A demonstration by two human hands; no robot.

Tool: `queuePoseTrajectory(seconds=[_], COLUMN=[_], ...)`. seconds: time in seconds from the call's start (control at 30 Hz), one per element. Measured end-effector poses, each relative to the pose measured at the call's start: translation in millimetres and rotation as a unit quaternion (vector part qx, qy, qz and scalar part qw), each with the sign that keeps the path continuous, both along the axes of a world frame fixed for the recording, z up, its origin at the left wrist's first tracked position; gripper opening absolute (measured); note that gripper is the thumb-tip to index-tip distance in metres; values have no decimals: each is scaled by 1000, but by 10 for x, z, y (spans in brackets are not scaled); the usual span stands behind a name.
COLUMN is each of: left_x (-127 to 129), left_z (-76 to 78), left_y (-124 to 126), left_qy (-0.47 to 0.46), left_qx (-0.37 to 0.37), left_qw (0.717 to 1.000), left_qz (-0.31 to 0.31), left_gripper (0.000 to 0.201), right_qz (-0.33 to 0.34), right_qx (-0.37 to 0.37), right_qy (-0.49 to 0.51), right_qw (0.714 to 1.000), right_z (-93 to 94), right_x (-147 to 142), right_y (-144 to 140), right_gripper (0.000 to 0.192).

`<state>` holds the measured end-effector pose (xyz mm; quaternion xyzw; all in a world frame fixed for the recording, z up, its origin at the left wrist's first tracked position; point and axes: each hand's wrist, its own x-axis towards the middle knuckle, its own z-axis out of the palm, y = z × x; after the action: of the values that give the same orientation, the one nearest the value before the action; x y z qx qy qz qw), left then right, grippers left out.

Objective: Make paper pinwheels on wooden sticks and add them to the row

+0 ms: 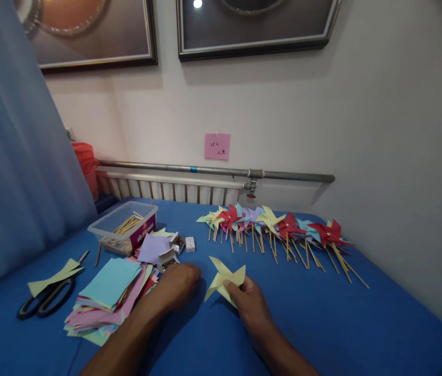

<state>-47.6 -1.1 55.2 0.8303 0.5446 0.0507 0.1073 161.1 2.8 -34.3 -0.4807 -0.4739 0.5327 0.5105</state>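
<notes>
So from the head camera, the only view here, the right hand has a yellow paper pinwheel pinched out over the middle of the blue worktop, thumb pressed near the centre and fingers tucked behind, I'd guess so the folded points don't spring loose. The left hand is curled right by a small opened box with tiny dark bits inside; can't tell if its fingers hold anything, they're bunched and partly hidden. Supplies sit on the left, probably for easy reach: a messy stack of coloured paper squares, flat matte sheets with corners poking out, and a clear plastic tub of thin wooden sticks. Black-handled scissors lie further out with pointy yellow scraps across them. The pinwheels on sticks are lined up along the far right, overlapping, crisp red, lilac, yellow and blue blades, sticks toward the person, likely parked there to keep them out of the way.
</notes>
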Motion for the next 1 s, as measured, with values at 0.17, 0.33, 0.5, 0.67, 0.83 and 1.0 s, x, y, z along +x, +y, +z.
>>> queuePoseTrajectory(seconds=[0.17, 0.33, 0.5, 0.67, 0.83, 1.0], left_x=[23, 247, 369, 364, 366, 356], left_z=[49, -4, -89, -119, -154, -142], left_y=[-11, -104, -143, -140, -128, -125], left_qy=[-297, -444, -470, -446, -428, -409], left_qx=[9, -67, -89, -69, -41, -38], left_qw=[955, 894, 878, 892, 903, 912], left_qz=[-10, -17, -11, -25, -20, -8], left_gripper=[11, 7, 8, 11, 15, 13], right_qz=[-23, -47, -71, -60, -46, -35], right_qx=[16, 17, 23, 31, 37, 38], right_qy=[3, 8, 0, -6, -11, 0], right_qw=[1000, 999, 997, 998, 998, 999], right_z=[92, 228, 275, 267, 215, 253], right_x=[-14, -5, -16, -59, -80, -77], right_y=[-33, -92, -109, -129, -124, -146], right_gripper=[54, 52, 50, 48, 49, 47])
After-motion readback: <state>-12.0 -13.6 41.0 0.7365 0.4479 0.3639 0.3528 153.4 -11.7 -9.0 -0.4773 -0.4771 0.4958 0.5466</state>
